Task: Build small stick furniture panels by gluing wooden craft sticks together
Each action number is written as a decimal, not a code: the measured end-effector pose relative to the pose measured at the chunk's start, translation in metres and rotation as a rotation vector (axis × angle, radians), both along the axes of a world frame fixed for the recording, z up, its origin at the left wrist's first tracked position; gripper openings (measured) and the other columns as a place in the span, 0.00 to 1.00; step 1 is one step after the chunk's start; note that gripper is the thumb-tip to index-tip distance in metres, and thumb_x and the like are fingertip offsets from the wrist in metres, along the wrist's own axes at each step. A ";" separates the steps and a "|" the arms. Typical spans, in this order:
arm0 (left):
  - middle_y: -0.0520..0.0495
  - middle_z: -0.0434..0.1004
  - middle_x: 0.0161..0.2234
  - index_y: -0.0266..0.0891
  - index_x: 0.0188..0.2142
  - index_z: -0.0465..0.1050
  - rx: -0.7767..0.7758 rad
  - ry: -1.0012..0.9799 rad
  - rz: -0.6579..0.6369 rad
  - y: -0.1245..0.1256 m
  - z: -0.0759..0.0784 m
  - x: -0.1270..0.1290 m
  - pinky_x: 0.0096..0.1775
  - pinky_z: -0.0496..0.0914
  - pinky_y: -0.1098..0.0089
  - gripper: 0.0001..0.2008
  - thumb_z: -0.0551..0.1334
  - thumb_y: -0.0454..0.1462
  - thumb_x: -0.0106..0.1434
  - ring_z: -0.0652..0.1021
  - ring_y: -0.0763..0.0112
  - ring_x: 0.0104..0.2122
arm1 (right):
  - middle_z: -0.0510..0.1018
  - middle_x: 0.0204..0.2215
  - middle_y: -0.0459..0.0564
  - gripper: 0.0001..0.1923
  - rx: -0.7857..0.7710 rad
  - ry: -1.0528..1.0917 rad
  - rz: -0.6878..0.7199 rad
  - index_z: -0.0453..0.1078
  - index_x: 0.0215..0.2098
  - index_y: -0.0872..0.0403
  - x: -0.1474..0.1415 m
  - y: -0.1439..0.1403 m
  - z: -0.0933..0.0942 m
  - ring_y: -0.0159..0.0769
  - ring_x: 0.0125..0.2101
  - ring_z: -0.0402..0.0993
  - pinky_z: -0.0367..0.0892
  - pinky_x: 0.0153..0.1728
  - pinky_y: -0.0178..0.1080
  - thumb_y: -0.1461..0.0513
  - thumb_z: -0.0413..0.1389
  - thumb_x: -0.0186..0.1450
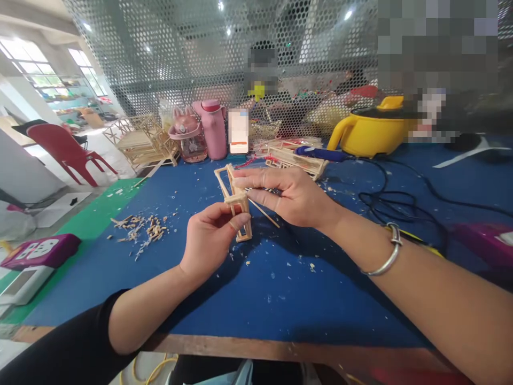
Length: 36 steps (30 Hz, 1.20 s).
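Note:
A small frame of thin wooden sticks point(236, 206) stands just above the blue table top point(280, 289). My left hand point(208, 238) pinches its lower part between thumb and fingers. My right hand point(286, 195) reaches in from the right and grips the frame's upper part, with a loose thin stick point(262, 211) slanting out under its fingers. A silver bangle point(387, 254) sits on my right wrist.
Wood scraps point(140, 227) lie left of my hands. At the back stand larger stick models point(142, 140), a pink bottle point(212, 128), a yellow pot point(372, 131), a blue tool point(320, 154) and black cables point(401, 200). A power strip point(38, 251) lies far left. A person sits behind the mesh screen point(200, 59).

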<state>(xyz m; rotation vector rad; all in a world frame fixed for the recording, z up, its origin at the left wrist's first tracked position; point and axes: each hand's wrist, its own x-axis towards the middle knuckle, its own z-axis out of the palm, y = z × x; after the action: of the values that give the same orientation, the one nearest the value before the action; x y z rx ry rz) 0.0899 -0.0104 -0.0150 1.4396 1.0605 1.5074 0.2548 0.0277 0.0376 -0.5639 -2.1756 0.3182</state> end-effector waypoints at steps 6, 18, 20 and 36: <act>0.53 0.78 0.26 0.39 0.26 0.76 0.041 0.005 -0.038 0.007 0.000 -0.003 0.31 0.72 0.73 0.06 0.70 0.37 0.48 0.75 0.74 0.26 | 0.79 0.45 0.50 0.11 0.008 0.013 -0.018 0.74 0.43 0.54 0.002 0.002 0.000 0.35 0.48 0.73 0.67 0.51 0.41 0.66 0.54 0.63; 0.51 0.80 0.28 0.38 0.30 0.76 -0.053 -0.043 -0.061 -0.001 0.006 -0.002 0.34 0.72 0.72 0.09 0.70 0.38 0.48 0.77 0.73 0.28 | 0.78 0.46 0.47 0.11 -0.006 0.005 -0.027 0.73 0.43 0.51 0.001 -0.001 -0.001 0.33 0.49 0.72 0.67 0.52 0.43 0.66 0.53 0.64; 0.50 0.80 0.29 0.38 0.30 0.76 -0.076 -0.093 -0.075 -0.001 0.006 -0.001 0.35 0.72 0.71 0.10 0.70 0.39 0.48 0.77 0.72 0.29 | 0.78 0.46 0.47 0.11 -0.011 0.006 -0.021 0.73 0.43 0.51 0.001 -0.001 -0.001 0.34 0.49 0.71 0.66 0.52 0.43 0.66 0.52 0.64; 0.52 0.81 0.28 0.39 0.29 0.78 -0.080 -0.102 -0.072 0.001 0.006 0.000 0.35 0.73 0.73 0.07 0.70 0.38 0.49 0.77 0.74 0.28 | 0.78 0.46 0.45 0.12 -0.014 0.009 -0.017 0.73 0.43 0.50 0.000 0.000 -0.004 0.33 0.50 0.71 0.66 0.52 0.42 0.66 0.52 0.64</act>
<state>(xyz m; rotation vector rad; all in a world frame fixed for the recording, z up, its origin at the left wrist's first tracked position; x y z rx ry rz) 0.0896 -0.0098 -0.0091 1.3183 0.9860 1.4550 0.2552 0.0281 0.0336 -0.5876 -2.1602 0.3267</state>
